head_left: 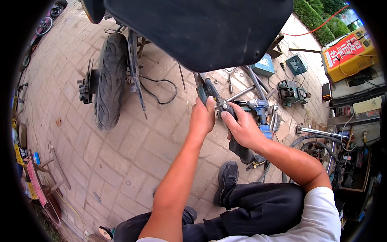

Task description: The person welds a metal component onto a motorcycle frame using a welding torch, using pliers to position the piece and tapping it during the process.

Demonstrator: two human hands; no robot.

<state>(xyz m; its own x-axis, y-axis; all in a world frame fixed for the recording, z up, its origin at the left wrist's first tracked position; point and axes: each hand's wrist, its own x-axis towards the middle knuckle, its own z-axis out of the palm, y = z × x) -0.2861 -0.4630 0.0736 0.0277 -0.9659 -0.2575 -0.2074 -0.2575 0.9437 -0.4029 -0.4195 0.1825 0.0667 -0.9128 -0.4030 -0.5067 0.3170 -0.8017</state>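
Observation:
Below the large black panel (193, 28) of a vehicle, my left hand (201, 117) is closed round a dark metal bar (200, 84). Just to its right, my right hand (244, 127) grips a long dark tool (213, 90) with a silver fitting; its exact kind is hard to tell, and its lower dark part hangs below my fingers. Both pieces run side by side up to the panel's lower edge. A blue cordless power tool (258, 107) lies on the paving just beyond my right hand.
A detached-looking tyre (109, 80) stands left of a metal strut. Several tubes and wrenches, blue boxes (262, 64) and a green machine (288, 92) lie rightward. A yellow machine (348, 56) and cluttered shelving line the right. A wooden stool (50, 169) sits lower left.

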